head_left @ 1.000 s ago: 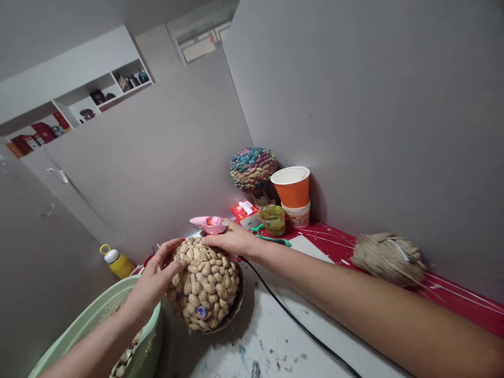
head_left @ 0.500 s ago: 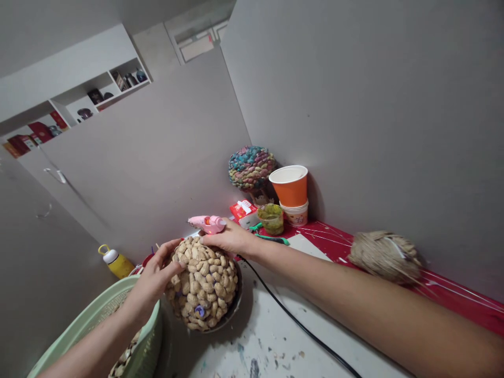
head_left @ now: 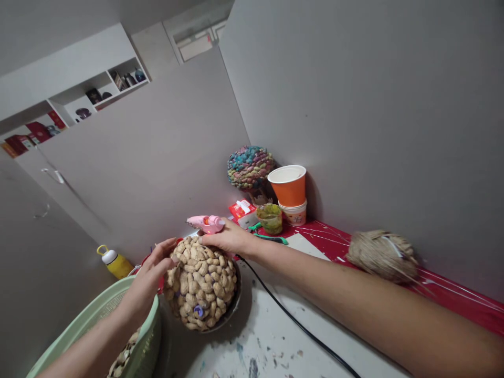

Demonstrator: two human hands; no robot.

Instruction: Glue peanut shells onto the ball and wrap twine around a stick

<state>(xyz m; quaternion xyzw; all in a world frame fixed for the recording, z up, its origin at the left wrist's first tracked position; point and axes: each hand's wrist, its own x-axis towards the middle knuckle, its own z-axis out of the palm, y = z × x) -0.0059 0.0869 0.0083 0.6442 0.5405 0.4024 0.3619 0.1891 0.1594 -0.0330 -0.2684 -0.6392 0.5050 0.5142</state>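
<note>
Item one: a peanut-covered ball [head_left: 202, 286], sitting in a dark-rimmed dish [head_left: 236, 308] on the pale, paint-flecked tabletop [head_left: 271, 341]; a purple ring [head_left: 199, 311] is showing among the shells. From my distant post I am viewing it between the two hands.

Item two: the right hand [head_left: 228, 239], closing around a pink glue gun [head_left: 207, 224] behind the ball, thumb lying along the ball's top. A black cord [head_left: 291, 320] is trailing from below this hand across the tabletop.

Item three: the left hand [head_left: 151, 270], standing at the ball's upper left, thumb and forefinger parting; I am not managing to tell how firmly it is touching.

Surroundings: a green basket [head_left: 154, 310] is standing beside the left forearm, holding shells [head_left: 125, 357]. Behind, an orange cup [head_left: 290, 193] is resting on paper cups [head_left: 294, 214], near a multicoloured ball [head_left: 250, 168]. A twine bundle [head_left: 380, 254] is lying farther right; a yellow bottle [head_left: 119, 266] is standing at left.
</note>
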